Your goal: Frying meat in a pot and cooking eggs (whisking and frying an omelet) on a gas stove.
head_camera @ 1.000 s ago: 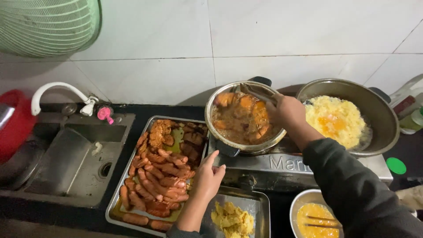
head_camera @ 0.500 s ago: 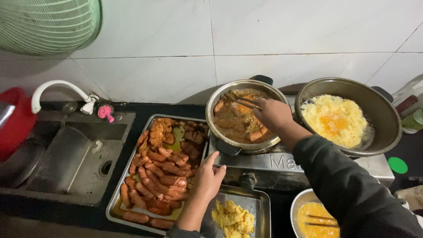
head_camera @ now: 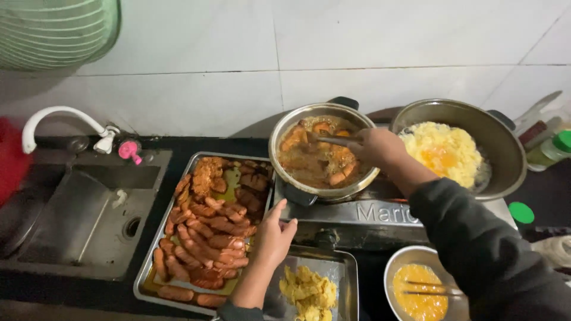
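Observation:
My right hand (head_camera: 376, 148) reaches over a steel pot (head_camera: 303, 193) on the stove and grips a metal utensil (head_camera: 331, 140) whose tip is among sausages frying in oil (head_camera: 309, 160). Near the pot's front handle my left hand (head_camera: 273, 235) hovers with fingers apart, holding nothing, over the right edge of a steel tray (head_camera: 146, 279) heaped with fried sausages (head_camera: 208, 229). A second, smaller tray (head_camera: 345, 270) with pieces of cooked egg (head_camera: 308, 291) sits just below that hand.
A wide pan (head_camera: 511, 157) with scrambled egg (head_camera: 443, 156) is on the right burner. A bowl of beaten egg (head_camera: 419, 288) with chopsticks stands at the front right. A steel sink (head_camera: 83, 220) with white tap (head_camera: 53, 119) lies left. Bottles (head_camera: 550, 148) stand at the far right.
My right hand has moved left and down over the pot, bringing the utensil in among the sausages. My left hand has stayed beside the sausage tray.

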